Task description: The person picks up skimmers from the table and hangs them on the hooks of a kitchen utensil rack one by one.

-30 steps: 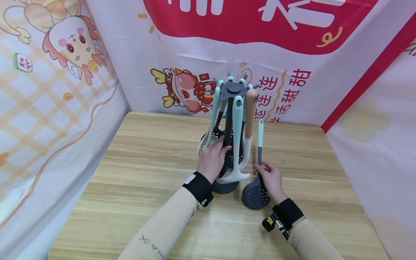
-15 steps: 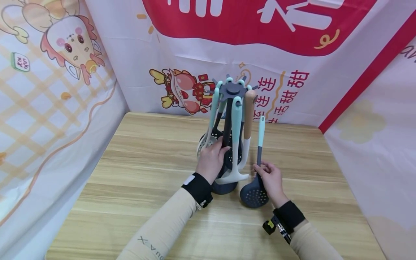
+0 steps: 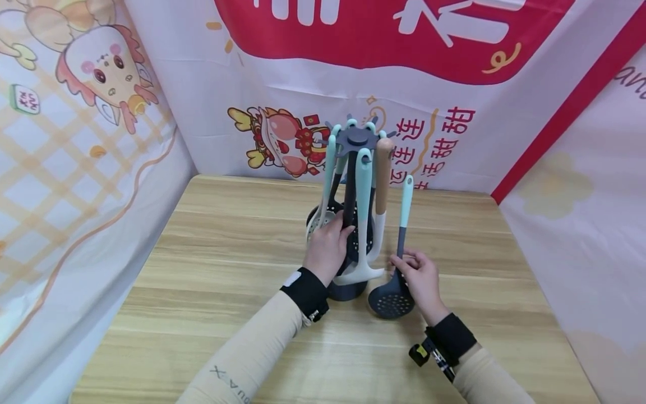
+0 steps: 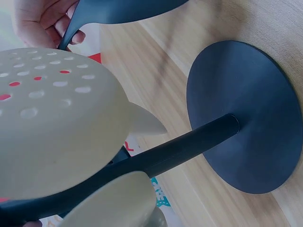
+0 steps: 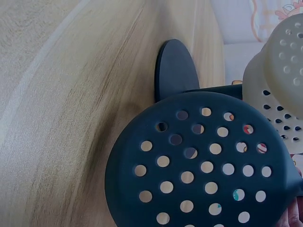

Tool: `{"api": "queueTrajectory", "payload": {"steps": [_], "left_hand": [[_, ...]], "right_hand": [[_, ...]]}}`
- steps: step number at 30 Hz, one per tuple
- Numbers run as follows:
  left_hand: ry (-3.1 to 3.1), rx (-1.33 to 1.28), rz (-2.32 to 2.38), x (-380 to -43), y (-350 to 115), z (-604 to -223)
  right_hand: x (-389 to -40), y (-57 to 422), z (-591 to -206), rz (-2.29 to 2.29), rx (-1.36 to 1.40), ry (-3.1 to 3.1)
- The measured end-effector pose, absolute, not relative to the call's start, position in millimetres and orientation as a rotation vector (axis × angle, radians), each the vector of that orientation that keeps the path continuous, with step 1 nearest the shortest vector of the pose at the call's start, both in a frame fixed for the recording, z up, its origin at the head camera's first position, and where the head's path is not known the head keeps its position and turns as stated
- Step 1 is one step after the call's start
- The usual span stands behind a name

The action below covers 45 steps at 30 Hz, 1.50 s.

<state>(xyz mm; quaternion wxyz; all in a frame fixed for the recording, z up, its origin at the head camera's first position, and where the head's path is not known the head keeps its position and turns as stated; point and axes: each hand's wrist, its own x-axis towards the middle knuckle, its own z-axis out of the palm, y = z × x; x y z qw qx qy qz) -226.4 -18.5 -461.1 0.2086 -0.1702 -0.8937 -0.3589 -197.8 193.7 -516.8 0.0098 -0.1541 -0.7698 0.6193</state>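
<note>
In the head view my left hand (image 3: 325, 247) grips the dark pole (image 3: 350, 191) of a standing utensil rack, among the hanging tools. To its right, my right hand (image 3: 421, 280) pinches the dark neck of a skimmer (image 3: 391, 303) with a mint handle (image 3: 406, 202) pointing up. The skimmer's perforated bowl hangs low, close over the table, and fills much of the right wrist view (image 5: 177, 158). A white ladle (image 3: 362, 272) with a mint handle hangs at the rack's front, between the two hands. The rack's round base (image 4: 255, 142) shows plainly in the left wrist view.
Several other utensils hang from the rack's hooked top (image 3: 357, 137), one with a wooden handle (image 3: 383, 174), another a pale slotted spoon (image 4: 71, 142). The wooden table (image 3: 227, 235) ends at the back against a printed cloth (image 3: 202, 84).
My right hand keeps hold of the skimmer, whose bowl has shifted slightly up and whose handle end is higher in view. My left hand stays on the pole; the head view has shifted a little.
</note>
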Motion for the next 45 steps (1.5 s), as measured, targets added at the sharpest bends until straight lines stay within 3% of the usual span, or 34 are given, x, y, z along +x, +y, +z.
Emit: {"api": "queueTrajectory", "payload": {"steps": [45], "left_hand": [[-2.435,-0.509,-1.121,-231,-18,-451]], "right_hand": [[-181,188,-488,1.937,-0.335,-2.344]]}}
